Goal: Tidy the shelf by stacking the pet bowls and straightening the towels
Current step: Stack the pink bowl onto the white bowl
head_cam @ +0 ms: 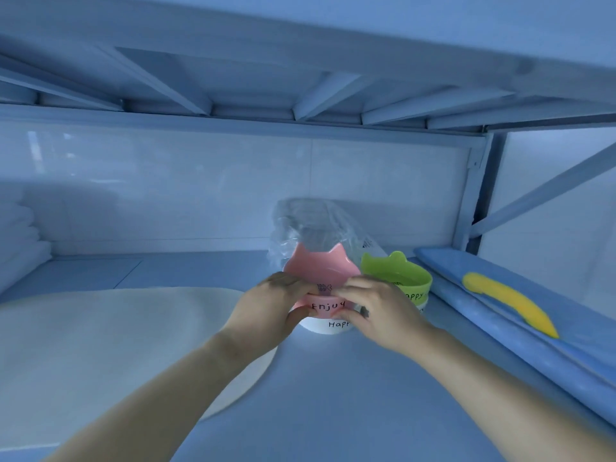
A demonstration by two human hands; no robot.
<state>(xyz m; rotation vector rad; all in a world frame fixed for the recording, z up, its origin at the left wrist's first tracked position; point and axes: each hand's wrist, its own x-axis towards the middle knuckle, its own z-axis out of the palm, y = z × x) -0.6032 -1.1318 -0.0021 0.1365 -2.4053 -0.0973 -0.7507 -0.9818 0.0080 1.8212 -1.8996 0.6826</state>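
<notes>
A pink cat-eared pet bowl (321, 268) marked "Enjoy" sits nested on a white bowl (328, 326) marked "Happy" in the middle of the shelf. My left hand (276, 305) grips the pink bowl's front rim from the left, thumb under the edge. From the right, my right hand (373, 310) grips the same rim. Just to the right stands a green eared bowl (396, 273) stacked on another white bowl, touching my right hand's back. Folded white towels (20, 241) are piled at the far left against the back wall.
A crumpled clear plastic bag (306, 225) lies behind the pink bowl. A pale oval mat (116, 345) covers the shelf's left half. A yellow curved tool (513, 303) rests on a blue padded board (533, 348) along the right side. The upper shelf's underside (266, 85) hangs low overhead.
</notes>
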